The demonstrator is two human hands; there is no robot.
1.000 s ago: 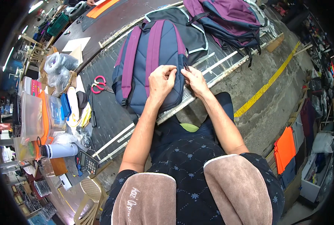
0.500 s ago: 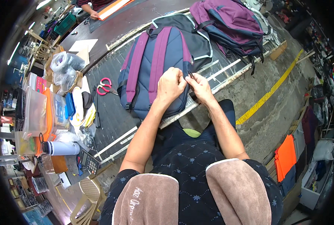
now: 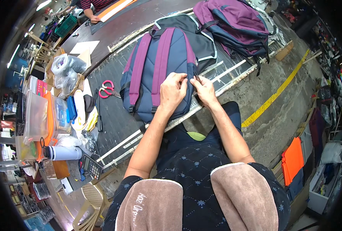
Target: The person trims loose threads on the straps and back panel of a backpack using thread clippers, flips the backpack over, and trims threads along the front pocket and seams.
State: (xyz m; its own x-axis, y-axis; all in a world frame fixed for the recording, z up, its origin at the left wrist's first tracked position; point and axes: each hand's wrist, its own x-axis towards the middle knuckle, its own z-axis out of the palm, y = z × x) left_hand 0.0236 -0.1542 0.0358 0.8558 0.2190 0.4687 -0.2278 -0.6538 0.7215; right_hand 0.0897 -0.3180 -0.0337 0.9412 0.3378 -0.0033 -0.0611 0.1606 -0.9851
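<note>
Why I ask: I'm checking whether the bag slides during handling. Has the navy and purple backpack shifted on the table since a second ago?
No. The backpack lies the same way beside the red scissors, with both hands on its lower right edge; only the camera has moved.

Backpack (image 3: pixel 155 73) — matt woven cloth, purple straps; dark table (image 3: pixel 113 119) smooth; scissors (image 3: pixel 108 88) — glossy pink plastic handles.

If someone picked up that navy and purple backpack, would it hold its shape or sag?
The backpack lies flat and looks empty, so it would probably sag and feel light. Its padded straps may give slight stiffness. Both hands, left and right, press its soft edge, so it likely folds easily.
</note>
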